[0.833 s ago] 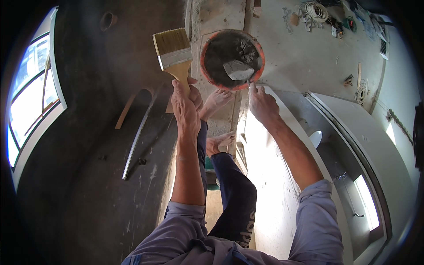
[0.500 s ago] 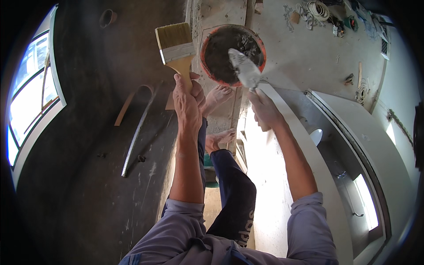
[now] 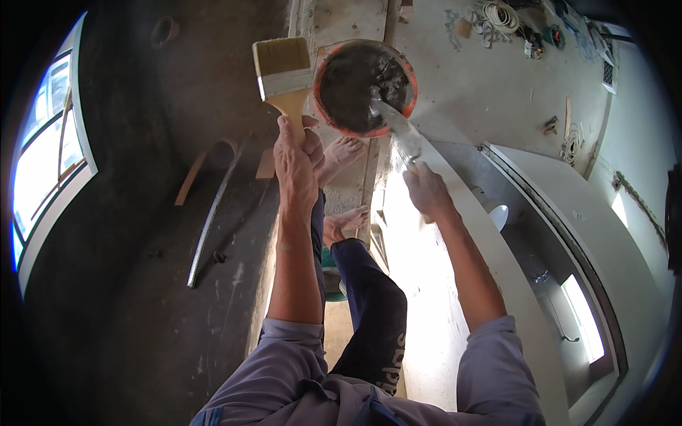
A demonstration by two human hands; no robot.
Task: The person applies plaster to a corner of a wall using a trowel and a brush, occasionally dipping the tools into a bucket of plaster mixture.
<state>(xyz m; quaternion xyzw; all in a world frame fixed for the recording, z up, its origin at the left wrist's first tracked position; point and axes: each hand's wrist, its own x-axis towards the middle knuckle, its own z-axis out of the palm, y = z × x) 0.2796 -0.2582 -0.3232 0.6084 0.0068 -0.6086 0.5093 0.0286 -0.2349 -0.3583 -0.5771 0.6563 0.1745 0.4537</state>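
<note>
- As viewed from the head camera, the orange-rimmed bucket [image 3: 328, 117] serves as reference; it contains a dark grey, wet-looking mix [image 3: 348, 78], lumpy toward the far right side.
- Trowel [image 3: 399, 129], condition: metal blade, smeared pale grey, slightly blurred; its handle is mostly covered by the fingers.
- Trowel, position and direction: at the bucket's near right rim, blade extending over the opening. Its long axis runs diagonally, with the tip toward the bucket's middle and the handle away from it, back toward the wearer. Contact between tip and mix cannot be confirmed.
- Right hand [image 3: 428, 190]: on the near right side of the bucket, fingers closed around the trowel handle.
- Brush [image 3: 284, 71], condition: wide and flat, with brown bristles trimmed to a straight edge, a silver metal band and a pale yellowish handle.
- Brush, position and direction: just left of the bucket. Its bristles point away from the wearer; the long axis runs nearly straight from the wearer outward, bristle end leaning slightly left.
- Left hand [image 3: 295, 153]: on the near left side of the bucket, wrapped around the brush handle, thumb along it.
- Surroundings: 2 bare feet [image 3: 339, 157] stand on the near side of the bucket; a metal straightedge [image 3: 213, 220] lies well to its left; a pale cable coil [image 3: 501, 18] lies beyond it, to the far right.
</note>
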